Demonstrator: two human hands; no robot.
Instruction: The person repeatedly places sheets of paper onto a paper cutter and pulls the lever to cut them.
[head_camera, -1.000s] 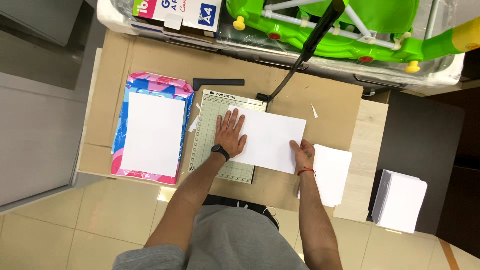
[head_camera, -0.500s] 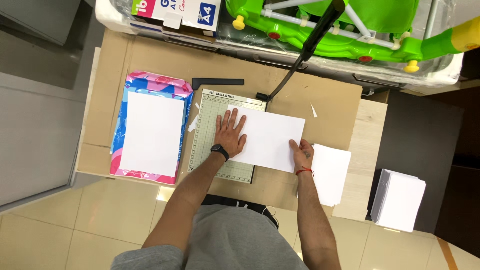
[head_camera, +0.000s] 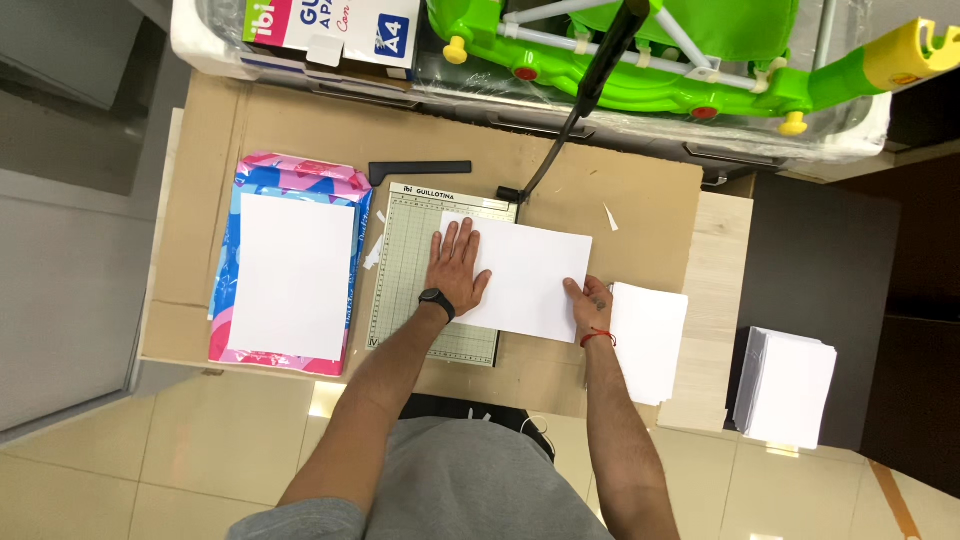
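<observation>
A white sheet of paper (head_camera: 525, 275) lies across the right edge of a pale green gridded paper cutter (head_camera: 410, 270). My left hand (head_camera: 457, 267), with a black watch on the wrist, presses flat on the sheet's left part over the cutter board. My right hand (head_camera: 590, 305), with a red wrist band, rests on the sheet's lower right corner. The cutter's black blade arm (head_camera: 590, 85) stands raised, pointing up and to the right.
An open colourful paper pack with white sheets (head_camera: 290, 275) lies left of the cutter. A small stack of cut sheets (head_camera: 650, 340) sits right of my right hand, another stack (head_camera: 785, 385) farther right. A black bar (head_camera: 420, 170), a paper box (head_camera: 330, 30) and green plastic furniture (head_camera: 700, 50) lie behind.
The sheet and both hands have shifted only slightly; the sheet's tilt has changed a little. The blade arm stays raised.
</observation>
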